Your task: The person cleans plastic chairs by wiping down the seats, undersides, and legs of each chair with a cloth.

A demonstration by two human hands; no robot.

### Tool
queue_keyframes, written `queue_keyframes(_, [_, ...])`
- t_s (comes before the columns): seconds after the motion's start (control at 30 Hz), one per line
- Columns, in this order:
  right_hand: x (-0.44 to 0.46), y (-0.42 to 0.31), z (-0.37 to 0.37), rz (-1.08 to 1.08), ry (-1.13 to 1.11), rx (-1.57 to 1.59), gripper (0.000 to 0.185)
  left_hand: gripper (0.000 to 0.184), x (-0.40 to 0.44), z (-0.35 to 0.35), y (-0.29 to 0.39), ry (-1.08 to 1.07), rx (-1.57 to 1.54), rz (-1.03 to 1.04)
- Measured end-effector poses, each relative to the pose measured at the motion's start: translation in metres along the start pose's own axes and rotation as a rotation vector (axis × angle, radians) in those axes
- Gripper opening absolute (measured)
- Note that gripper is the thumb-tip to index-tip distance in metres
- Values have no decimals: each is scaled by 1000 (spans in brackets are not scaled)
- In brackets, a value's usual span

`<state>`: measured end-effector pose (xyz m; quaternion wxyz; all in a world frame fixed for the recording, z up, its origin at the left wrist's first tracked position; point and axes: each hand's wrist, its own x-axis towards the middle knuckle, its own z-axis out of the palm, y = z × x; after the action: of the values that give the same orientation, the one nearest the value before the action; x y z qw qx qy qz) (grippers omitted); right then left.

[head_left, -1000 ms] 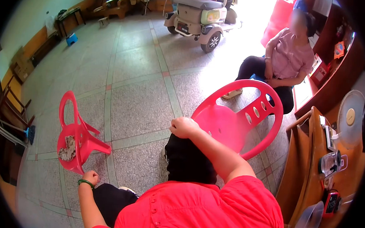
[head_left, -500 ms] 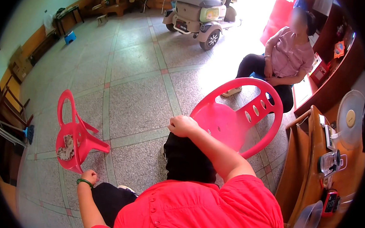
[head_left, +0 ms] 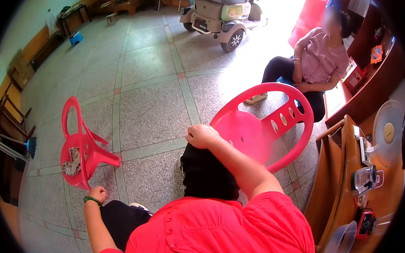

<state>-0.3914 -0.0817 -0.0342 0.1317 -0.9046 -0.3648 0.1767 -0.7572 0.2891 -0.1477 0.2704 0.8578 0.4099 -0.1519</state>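
Note:
My left hand (head_left: 98, 194), with a green bangle at the wrist, is curled closed beside my left knee, near the front edge of a small pink chair (head_left: 86, 157). A crumpled grey-brown cloth (head_left: 73, 162) lies on that chair's seat. Resting on my right knee (head_left: 204, 172), my right hand (head_left: 203, 136) is loosely closed in a fist, and nothing shows in it. Just beyond it stands a larger pink plastic chair (head_left: 241, 131) with an oval back frame, partly covered by my right forearm.
A person (head_left: 323, 59) sits near the bright doorway. A three-wheeled scooter (head_left: 222, 15) stands at the back. On the right, a wooden table (head_left: 345, 198) holds a fan (head_left: 389, 131), a glass jug (head_left: 363, 179), a red device (head_left: 365, 224) and a clear plastic bowl (head_left: 339, 243).
The view has tilted very slightly, so the chairs and scooter appear a little higher. Both of my hands keep the same closed pose and place.

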Motion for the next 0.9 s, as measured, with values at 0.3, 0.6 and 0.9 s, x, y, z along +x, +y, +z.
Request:
queue_keyframes(0.3, [2,4,4,-15,15,-9,32,18,4,2,-5,4,0,-2])
queue_keyframes(0.6, [2,5,5,-22,49,-2,32,17,-9,-6,12,-10,2,-30])
queue_keyframes(0.9, [2,4,4,1,26,-11,32,17,-4,-3,5,-5,22,-26])
